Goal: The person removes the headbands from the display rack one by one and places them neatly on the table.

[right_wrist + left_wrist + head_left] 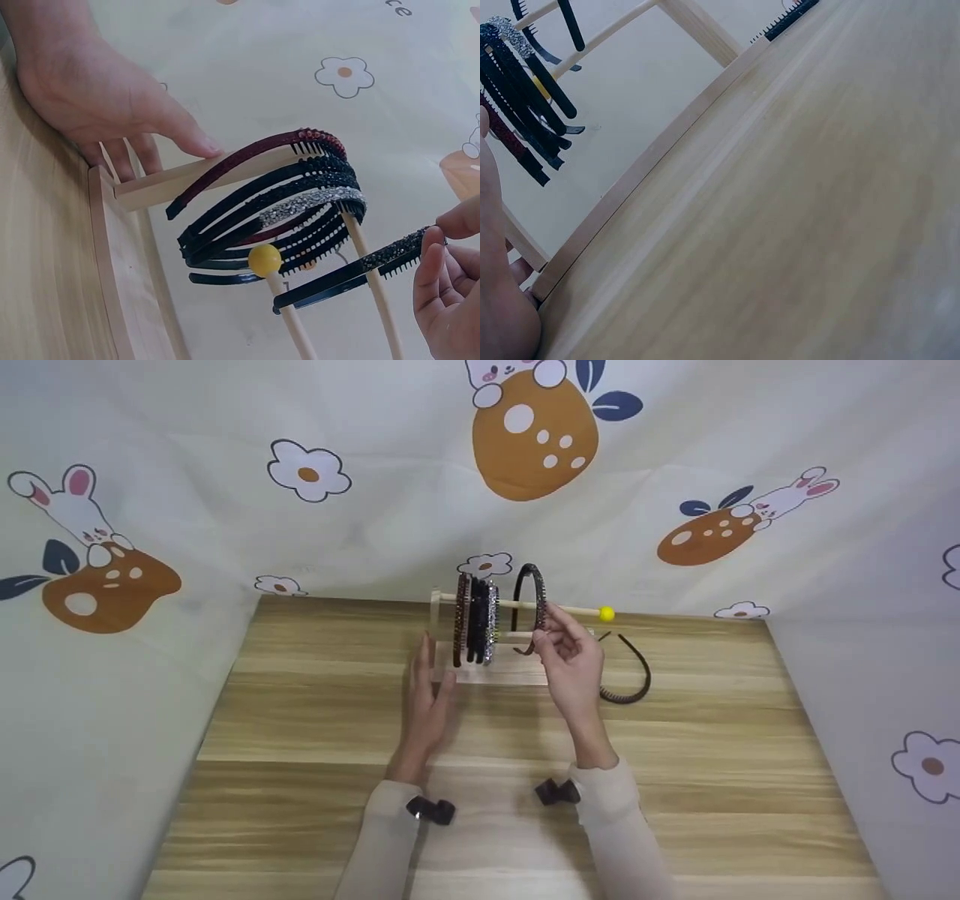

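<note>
A wooden headband stand [495, 675] sits at the back of the table. Several dark headbands hang together on its rods, among them a dark red one [247, 161] and a silver glittery one [311, 204]. My right hand [574, 664] pinches a black glittery headband [540, 600] between thumb and fingers; its loop goes around the rod, apart from the hanging group. My left hand [427, 709] holds the stand's left end, thumb on one side of the upright [161, 187] and fingers on the other. In the left wrist view only part of that hand shows.
Right of the stand, a black toothed headband [643, 682] lies on the wood-grain table [480, 825]. A yellow ball [607, 613] caps the rod's right end. Patterned cloth [390, 532] hangs close behind the stand and along both sides.
</note>
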